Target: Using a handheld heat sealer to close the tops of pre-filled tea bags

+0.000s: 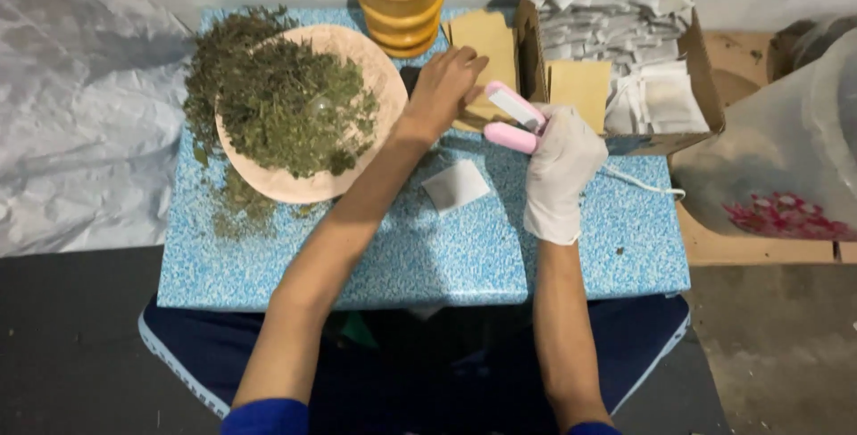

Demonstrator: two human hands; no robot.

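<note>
- Pink sealer [513, 121] — at the table's [428, 256] far edge, just before the cardboard box [705, 105]; its long axis slants from far-left to near-right, two arms spread in a narrow V.
- Right hand [561, 163], white-gloved — fingers closed about the sealer's near end; the nearer hand.
- Left hand [444, 89], bare — fingers loosely curled, resting on tan packets [486, 38] beside the sealer's far tip; whether it pinches one, cannot tell.
- White sachet [455, 185] — lies flat, mid-table, between the forearms.
- Plate of dried herb [295, 105] — far-left corner.
</note>
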